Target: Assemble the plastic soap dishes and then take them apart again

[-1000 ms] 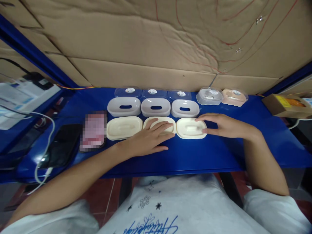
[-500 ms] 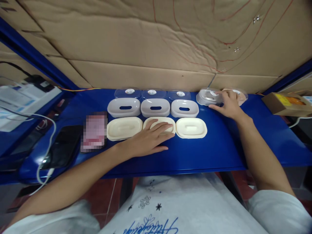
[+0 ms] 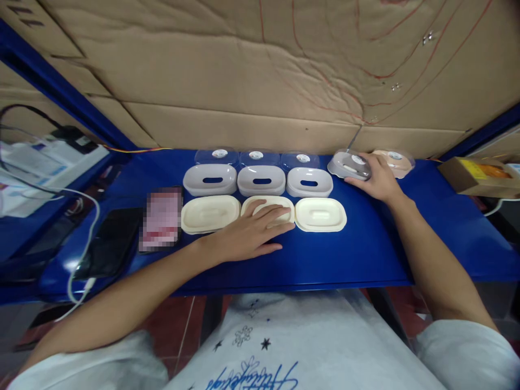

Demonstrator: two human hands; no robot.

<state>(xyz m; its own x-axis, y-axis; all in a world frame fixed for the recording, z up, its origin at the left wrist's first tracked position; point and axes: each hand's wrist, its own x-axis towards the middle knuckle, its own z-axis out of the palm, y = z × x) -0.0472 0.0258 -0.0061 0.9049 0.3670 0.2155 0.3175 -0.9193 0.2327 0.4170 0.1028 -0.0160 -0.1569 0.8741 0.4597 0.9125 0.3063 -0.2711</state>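
Nearest the left hand [image 3: 260,233], three cream pieces lie in a row on the table [image 3: 357,257]: the left cream piece [image 3: 211,214] beyond the wrist, the middle cream piece [image 3: 274,200] under the fingers, the right cream piece [image 3: 320,215] just past the fingertips. Beyond that hand comes a row of three slotted pale shells [image 3: 209,188], and farther off a row of three clear covers [image 3: 219,158] with round labels. The laying out of these nine parts looks finished, three to a row; none is fitted to another, so any joining of them appears not yet done. By contrast, the grey box [image 3: 345,168] at the right hand [image 3: 365,169] and the peach box [image 3: 397,163] just right of that hand each seem to be under a labelled clear cover.

The left hand is palm down, its fingers loosely spread over the middle cream piece, the thumb apart on the near side; it grips nothing. The right arm reaches farther forward. Its hand curls round the grey box's right end, thumb along the near edge and fingers over the top. The box looks slightly tilted; whether it is off the table cannot be told.
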